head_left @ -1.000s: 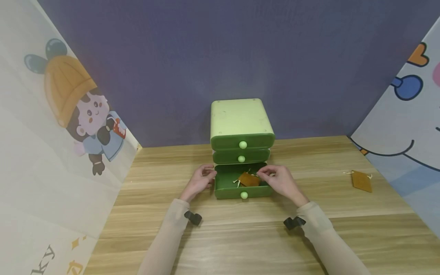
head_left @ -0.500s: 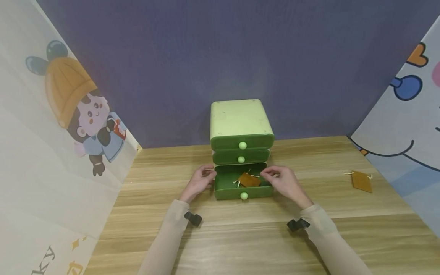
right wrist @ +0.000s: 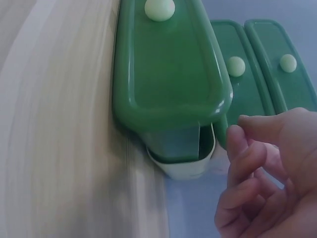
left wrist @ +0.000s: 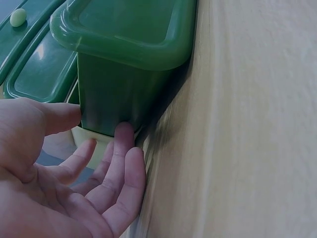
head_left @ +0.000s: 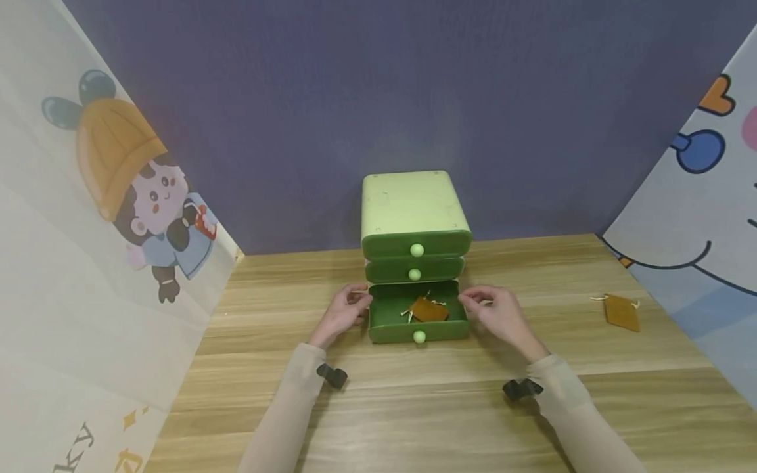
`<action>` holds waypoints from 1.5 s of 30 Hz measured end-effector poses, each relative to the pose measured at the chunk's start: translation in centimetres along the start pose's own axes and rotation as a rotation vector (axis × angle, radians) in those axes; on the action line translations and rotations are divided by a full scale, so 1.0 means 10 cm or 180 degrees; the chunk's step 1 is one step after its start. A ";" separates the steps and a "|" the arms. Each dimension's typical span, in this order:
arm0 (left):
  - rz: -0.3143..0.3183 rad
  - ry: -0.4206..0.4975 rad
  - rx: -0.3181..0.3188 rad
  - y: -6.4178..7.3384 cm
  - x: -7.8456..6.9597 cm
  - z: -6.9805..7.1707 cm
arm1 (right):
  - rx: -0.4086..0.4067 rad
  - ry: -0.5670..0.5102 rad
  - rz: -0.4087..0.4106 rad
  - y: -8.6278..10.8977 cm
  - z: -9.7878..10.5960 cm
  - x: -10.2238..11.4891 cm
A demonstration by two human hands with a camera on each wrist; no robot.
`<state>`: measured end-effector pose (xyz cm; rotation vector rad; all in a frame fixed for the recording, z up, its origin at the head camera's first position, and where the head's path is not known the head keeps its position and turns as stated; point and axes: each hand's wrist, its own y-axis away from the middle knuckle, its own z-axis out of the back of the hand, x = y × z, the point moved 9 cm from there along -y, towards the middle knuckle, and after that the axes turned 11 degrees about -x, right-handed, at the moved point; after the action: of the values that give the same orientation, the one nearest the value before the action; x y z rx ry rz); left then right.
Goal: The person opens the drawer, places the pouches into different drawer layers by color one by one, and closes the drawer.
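A small light-green cabinet (head_left: 415,202) with dark green drawers stands at the table's back. Its bottom drawer (head_left: 390,334) is pulled out, and a brown drawstring pouch (head_left: 429,309) with cream cords lies inside. Whether a second pouch lies under it, I cannot tell. My left hand (head_left: 343,314) is at the drawer's left side; in the left wrist view the thumb and a fingertip touch the drawer's side wall (left wrist: 106,94). My right hand (head_left: 495,316) hovers just beside the drawer's right edge, thumb and forefinger close together, other fingers loosely bent, holding nothing.
Another brown drawstring pouch (head_left: 621,312) lies on the wood-patterned table (head_left: 414,407) at the right. The upper two drawers, middle drawer (head_left: 437,269) included, are pushed in. A purple wall (head_left: 296,131) rises behind, with printed panels at both sides.
My right hand has drawn back rightward, from over the drawer's right part to beside its edge. The pouch in the drawer and my left hand stay about where they were.
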<state>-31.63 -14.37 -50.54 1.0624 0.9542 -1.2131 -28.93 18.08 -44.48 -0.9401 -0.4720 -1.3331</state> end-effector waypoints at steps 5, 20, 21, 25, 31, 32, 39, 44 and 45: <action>-0.0016 0.0026 0.0007 0.00 -0.02 0.00 | -0.0140 -0.0014 0.0053 0.00 0.12 -0.06; -0.0037 -0.0012 0.0008 0.01 -0.02 -0.01 | -0.0217 0.0145 -0.0143 0.10 0.37 -0.31; -0.0047 -0.0019 0.0003 0.01 -0.02 0.00 | -0.0224 0.0158 -0.0137 0.10 0.38 -0.32; -0.0027 -0.0015 -0.0014 0.02 -0.01 0.01 | -0.0239 0.0187 -0.0138 0.10 0.43 -0.35; -0.0037 -0.0021 -0.0006 0.03 -0.02 0.00 | -0.0366 0.0153 -0.0145 0.12 0.55 -0.43; -0.0040 -0.0020 -0.0006 0.03 -0.02 0.00 | -0.0371 0.0164 -0.0154 0.13 0.57 -0.45; -0.0053 -0.0013 -0.0024 0.03 -0.02 0.00 | -0.0421 0.0303 -0.0199 0.16 0.68 -0.58; -0.0046 -0.0002 -0.0033 0.04 -0.03 0.00 | -0.0430 0.0374 -0.0214 0.18 0.78 -0.68; -0.0044 0.0000 -0.0032 0.04 -0.03 0.00 | -0.0421 0.0391 -0.0226 0.18 0.81 -0.71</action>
<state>-31.22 -14.31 -50.17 1.0494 0.9680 -1.2184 -27.02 28.70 -45.88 -0.9505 -0.3283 -1.4916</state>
